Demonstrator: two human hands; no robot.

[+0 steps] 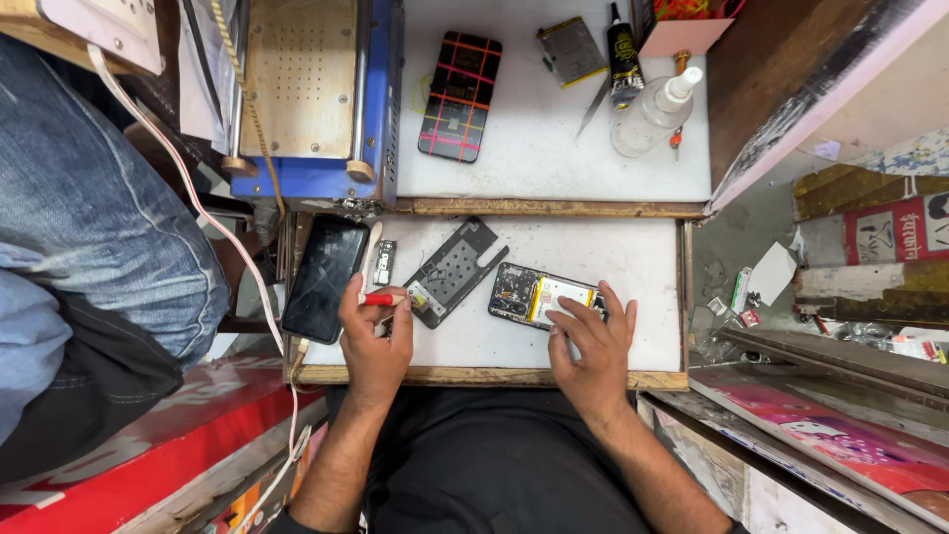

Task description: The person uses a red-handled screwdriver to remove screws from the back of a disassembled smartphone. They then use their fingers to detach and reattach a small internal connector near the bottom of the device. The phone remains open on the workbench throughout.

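My left hand (374, 336) grips a red-handled screwdriver (384, 298) near the left side of the small white work board (633, 257). Its tip points at a dark perforated phone plate (453, 272) lying diagonally on the board. My right hand (591, 341) rests with spread fingers on an opened phone (529, 294) that shows a yellow battery and circuit parts. A black phone screen (324, 277) lies at the board's left edge, beside my left hand.
On the upper white shelf (534, 148) lie a phone back with coloured stripes (460, 95), a battery (570, 49), a glue tube (623, 51) and a clear bottle (654, 112). A blue machine (306, 94) stands at upper left. Another person's jeans (89, 218) fill the left.
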